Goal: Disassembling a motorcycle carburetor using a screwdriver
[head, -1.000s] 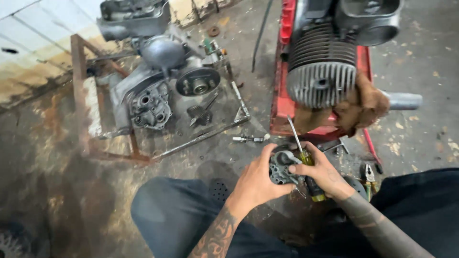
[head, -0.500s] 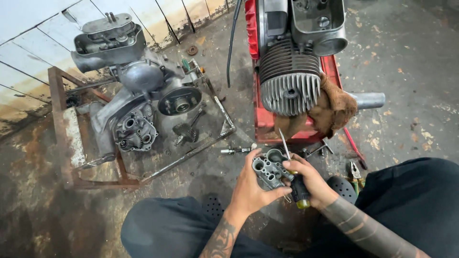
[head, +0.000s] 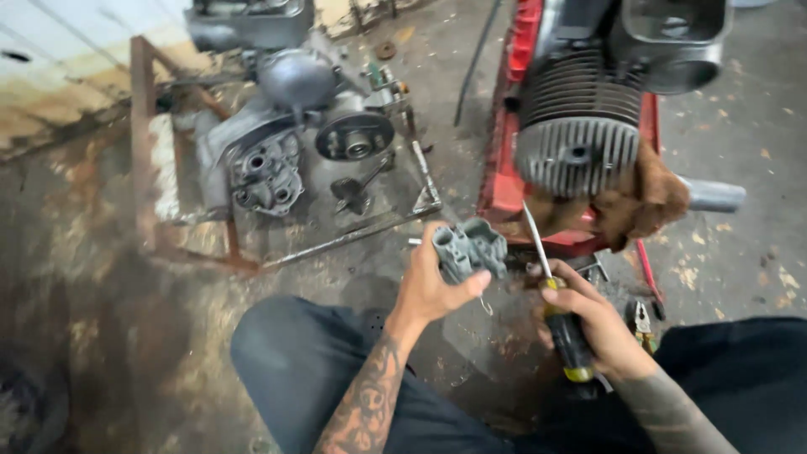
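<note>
My left hand (head: 430, 290) grips a small grey cast metal part with round bores (head: 471, 246), held up in front of me above my knee. My right hand (head: 593, 324) holds a screwdriver (head: 555, 311) with a black and yellow handle, its shaft pointing up and away, the tip just right of the grey part and not touching it. A thin wire hook hangs below the part.
A finned engine cylinder (head: 578, 143) sits on a red stand (head: 504, 181) with a brown rag (head: 643, 202) draped below it. A grey engine case (head: 286, 143) rests in a rusty metal frame (head: 147, 151) at left. Pliers (head: 643, 324) lie on the stained concrete floor.
My left hand has lifted the grey part up and turned it. The screwdriver has come away from the part and now stands beside it. The camera has shifted.
</note>
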